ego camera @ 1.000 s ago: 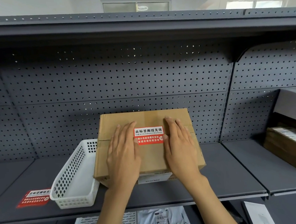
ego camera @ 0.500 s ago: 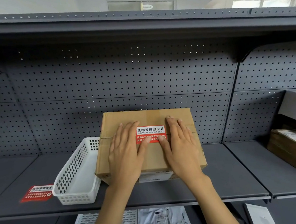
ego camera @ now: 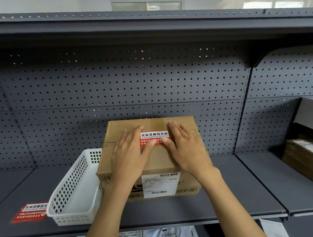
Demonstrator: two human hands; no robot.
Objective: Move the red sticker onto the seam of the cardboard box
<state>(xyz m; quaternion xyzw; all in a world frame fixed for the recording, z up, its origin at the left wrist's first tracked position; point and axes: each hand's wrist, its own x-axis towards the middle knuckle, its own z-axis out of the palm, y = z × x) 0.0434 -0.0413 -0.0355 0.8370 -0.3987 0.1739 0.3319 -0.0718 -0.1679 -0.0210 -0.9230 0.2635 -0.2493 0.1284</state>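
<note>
Red sticker (ego camera: 154, 138) lay across the cardboard box (ego camera: 151, 157) seam, between the flat, unclenched left hand (ego camera: 129, 155) and right hand (ego camera: 186, 149), both thumbs pressing it.

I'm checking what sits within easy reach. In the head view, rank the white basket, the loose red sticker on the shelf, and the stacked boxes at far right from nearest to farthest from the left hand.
From the left hand:
1. White basket, just left of the hand, beside the cardboard box.
2. Loose red sticker, flat on the shelf, left of the basket.
3. Stacked boxes, far right on the neighbouring shelf bay.
</note>
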